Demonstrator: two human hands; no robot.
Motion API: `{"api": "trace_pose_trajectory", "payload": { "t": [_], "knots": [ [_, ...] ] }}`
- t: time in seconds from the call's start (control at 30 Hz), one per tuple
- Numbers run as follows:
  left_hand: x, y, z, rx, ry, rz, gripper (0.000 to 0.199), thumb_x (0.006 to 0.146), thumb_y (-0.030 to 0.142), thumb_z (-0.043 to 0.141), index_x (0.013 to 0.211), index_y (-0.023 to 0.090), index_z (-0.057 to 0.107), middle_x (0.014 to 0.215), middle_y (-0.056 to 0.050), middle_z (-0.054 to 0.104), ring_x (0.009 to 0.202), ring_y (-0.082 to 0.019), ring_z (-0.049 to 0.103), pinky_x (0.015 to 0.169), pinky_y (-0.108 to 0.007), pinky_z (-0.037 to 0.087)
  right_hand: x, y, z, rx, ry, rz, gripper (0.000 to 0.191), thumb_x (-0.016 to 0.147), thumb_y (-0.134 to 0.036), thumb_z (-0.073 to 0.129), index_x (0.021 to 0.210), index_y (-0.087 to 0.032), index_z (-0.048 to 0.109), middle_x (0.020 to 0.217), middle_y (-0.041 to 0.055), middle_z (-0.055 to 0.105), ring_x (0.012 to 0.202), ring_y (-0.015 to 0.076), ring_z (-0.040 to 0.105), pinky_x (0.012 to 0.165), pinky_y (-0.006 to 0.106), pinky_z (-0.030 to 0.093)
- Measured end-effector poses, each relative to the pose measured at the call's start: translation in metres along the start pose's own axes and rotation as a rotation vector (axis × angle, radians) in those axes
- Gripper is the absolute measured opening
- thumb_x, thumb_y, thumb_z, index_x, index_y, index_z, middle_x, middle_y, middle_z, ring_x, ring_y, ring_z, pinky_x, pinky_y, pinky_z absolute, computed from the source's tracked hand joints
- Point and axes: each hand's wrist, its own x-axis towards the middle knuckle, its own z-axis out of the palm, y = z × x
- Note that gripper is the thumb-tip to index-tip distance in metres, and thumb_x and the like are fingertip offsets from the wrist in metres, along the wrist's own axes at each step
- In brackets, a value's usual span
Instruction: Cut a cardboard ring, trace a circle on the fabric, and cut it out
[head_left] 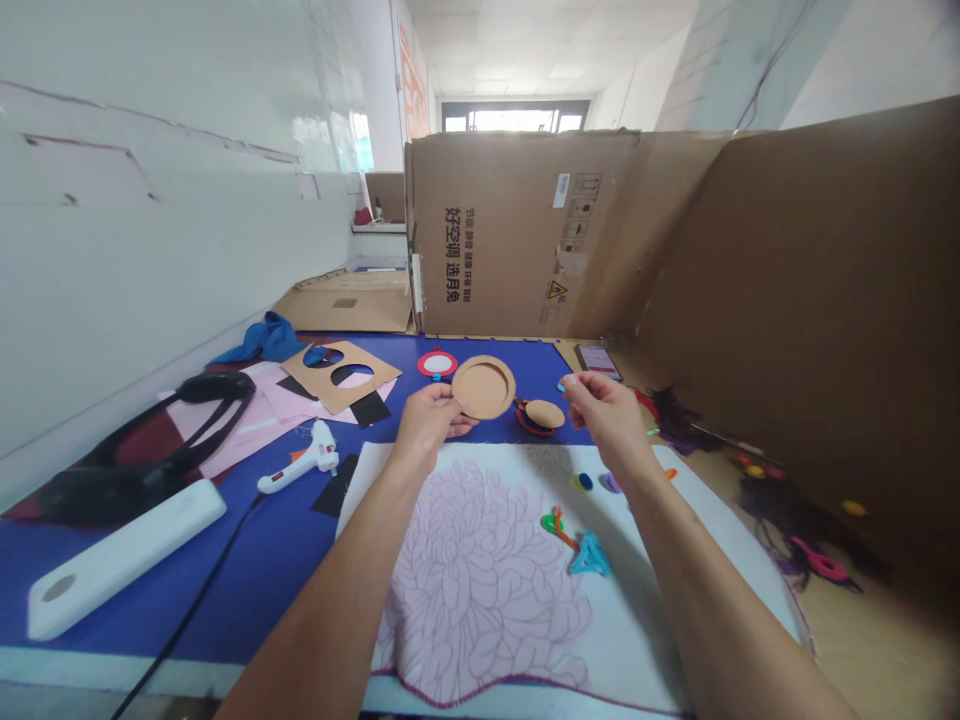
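Forearms [322, 640] reach out, left hand [429, 420] gripping cork ring [484, 387].

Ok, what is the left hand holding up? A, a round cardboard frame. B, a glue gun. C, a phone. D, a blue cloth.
A: the left hand grips the round cardboard frame by its edge, while the glue gun lies on the table, away from the hand.

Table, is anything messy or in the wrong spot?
Yes, a little. Dark fluffy strands and a pink loop lie scattered on the tan cardboard at the right, off the blue tabletop, so they look dropped there rather than set out.
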Motion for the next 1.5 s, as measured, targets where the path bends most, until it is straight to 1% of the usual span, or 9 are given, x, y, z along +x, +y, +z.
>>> {"api": "trace_pose_trajectory", "payload": {
  "t": [0.1,0.17,0.27,0.33,0.4,0.6,0.8,1.23,1.5],
  "knots": [
    [0.002,0.004,-0.005,-0.029,0.046,0.007,0.01,0.09,0.01,0.075,0.089,0.017,0.068,0.07,-0.006,0.077,0.063,-0.017,0.077,0.063,-0.025,0.061,0.007,0.011,-0.008,-0.265,0.098,-0.098,0.033,0.091,-0.05,0.067,0.093,-0.019,0.076,0.074,0.0034,0.071,0.066,0.02,0.062,0.063,0.031,0.049],
    [0.003,0.005,-0.007,-0.043,0.063,0.005,0.01,0.091,0.009,0.073,0.089,0.017,0.067,0.071,-0.007,0.078,0.062,-0.017,0.077,0.063,-0.025,0.062,0.009,0.019,-0.012,-0.536,0.098,-0.153,0.026,0.093,-0.04,0.066,0.1,-0.019,0.079,0.086,0.0071,0.078,0.079,0.0241,0.069,0.073,0.033,0.05],
    [0.004,0.005,-0.008,-0.065,0.069,0.01,0.011,0.092,0.008,0.072,0.087,0.016,0.067,0.074,-0.008,0.079,0.063,-0.017,0.077,0.063,-0.025,0.062,0.007,0.03,-0.011,-0.868,-0.049,-0.167,0.028,0.099,-0.033,0.064,0.119,-0.02,0.079,0.11,0.0119,0.081,0.099,0.0278,0.073,0.084,0.034,0.05],
    [0.004,0.004,-0.008,-0.074,0.053,0.021,0.01,0.091,0.01,0.074,0.088,0.016,0.067,0.077,-0.009,0.079,0.065,-0.017,0.078,0.064,-0.026,0.062,0.004,0.034,-0.007,-0.994,-0.166,-0.186,0.032,0.103,-0.034,0.063,0.129,-0.021,0.076,0.123,0.0134,0.078,0.11,0.0276,0.072,0.091,0.033,0.05],
    [0.005,0.003,-0.009,-0.074,0.045,0.024,0.008,0.092,0.011,0.074,0.09,0.016,0.068,0.078,-0.009,0.08,0.066,-0.017,0.078,0.065,-0.026,0.062,0.0,0.036,-0.002,-1.061,-0.246,-0.195,0.031,0.105,-0.037,0.064,0.13,-0.022,0.075,0.129,0.0131,0.076,0.116,0.0271,0.07,0.094,0.031,0.049],
    [0.006,0.007,-0.01,-0.073,0.075,0.012,0.009,0.09,0.011,0.076,0.091,0.016,0.068,0.077,-0.009,0.079,0.064,-0.018,0.077,0.064,-0.025,0.06,-0.007,0.031,0.005,-1.166,-0.319,-0.13,0.024,0.105,-0.039,0.064,0.116,-0.022,0.077,0.119,0.0118,0.077,0.107,0.0268,0.072,0.087,0.031,0.048],
    [0.005,0.008,-0.009,-0.056,0.081,0.009,0.009,0.09,0.013,0.076,0.094,0.016,0.069,0.074,-0.007,0.078,0.063,-0.017,0.077,0.063,-0.023,0.059,-0.008,0.027,0.007,-1.214,-0.312,-0.112,0.027,0.108,-0.038,0.056,0.116,-0.022,0.076,0.119,0.012,0.077,0.107,0.0276,0.073,0.082,0.032,0.046],
    [0.002,0.006,-0.007,-0.053,0.067,0.016,0.008,0.094,0.01,0.07,0.089,0.016,0.068,0.077,-0.009,0.079,0.065,-0.017,0.077,0.064,-0.025,0.06,-0.011,0.023,0.01,-1.258,-0.281,-0.097,0.03,0.108,-0.043,0.058,0.123,-0.023,0.075,0.118,0.0131,0.078,0.105,0.0286,0.075,0.079,0.032,0.047],
    [0.004,0.004,-0.01,-0.067,0.042,0.031,0.008,0.09,0.014,0.076,0.089,0.017,0.069,0.08,-0.01,0.08,0.068,-0.018,0.078,0.066,-0.026,0.06,-0.01,0.023,0.012,-1.268,-0.29,-0.103,0.032,0.11,-0.041,0.053,0.114,-0.022,0.078,0.113,0.0124,0.079,0.101,0.0269,0.075,0.077,0.031,0.046]
  ]
}}
